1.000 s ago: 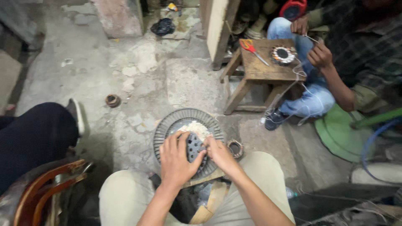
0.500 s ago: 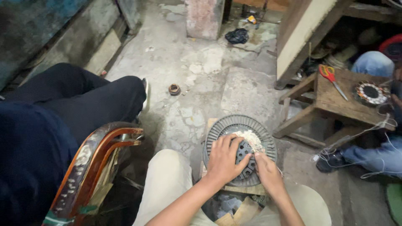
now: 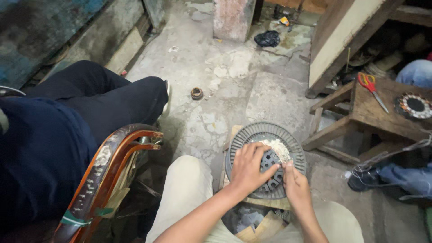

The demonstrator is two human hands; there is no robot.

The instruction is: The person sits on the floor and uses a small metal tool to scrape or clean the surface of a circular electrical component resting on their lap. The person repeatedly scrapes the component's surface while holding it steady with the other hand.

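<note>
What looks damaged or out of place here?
The floor is cracked and patchy. A small rusty ring lies alone on it, far from the round metal part under both hands.

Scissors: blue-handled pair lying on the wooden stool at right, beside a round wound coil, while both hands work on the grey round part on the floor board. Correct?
Not quite: the head view shows the scissors have red handles, not blue. The rest holds: they lie on the wooden stool near the round coil, and the left hand and right hand rest on the grey round part.
</note>
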